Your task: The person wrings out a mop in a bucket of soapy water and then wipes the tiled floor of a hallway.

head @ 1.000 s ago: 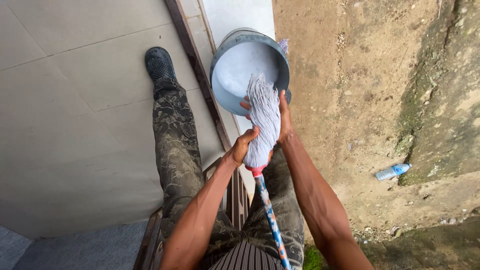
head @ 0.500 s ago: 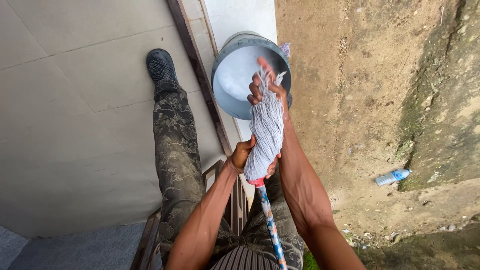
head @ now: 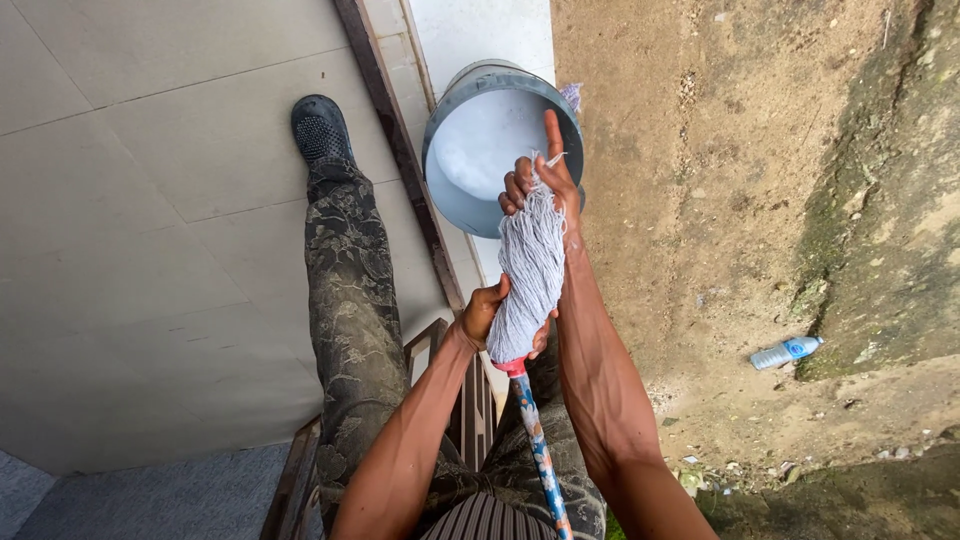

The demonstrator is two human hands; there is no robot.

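Note:
I hold a string mop head (head: 528, 270), pale grey, above a grey bucket (head: 452, 200) with whitish water inside. My left hand (head: 485, 312) grips the base of the strands just above the red collar. My right hand (head: 543, 178) clutches the far tips of the strands over the bucket's rim, index finger sticking out. The mop's patterned blue handle (head: 540, 455) runs down toward my body.
My leg in camouflage trousers (head: 350, 300) and a black shoe (head: 320, 128) rest on pale floor tiles. A dark metal rail (head: 400, 150) edges the tiled floor. Bare dirt ground lies at right with a plastic bottle (head: 786, 352).
My right hand slid up from the middle of the strands to their tips, drawing the mop head out longer. My left hand stayed at the base.

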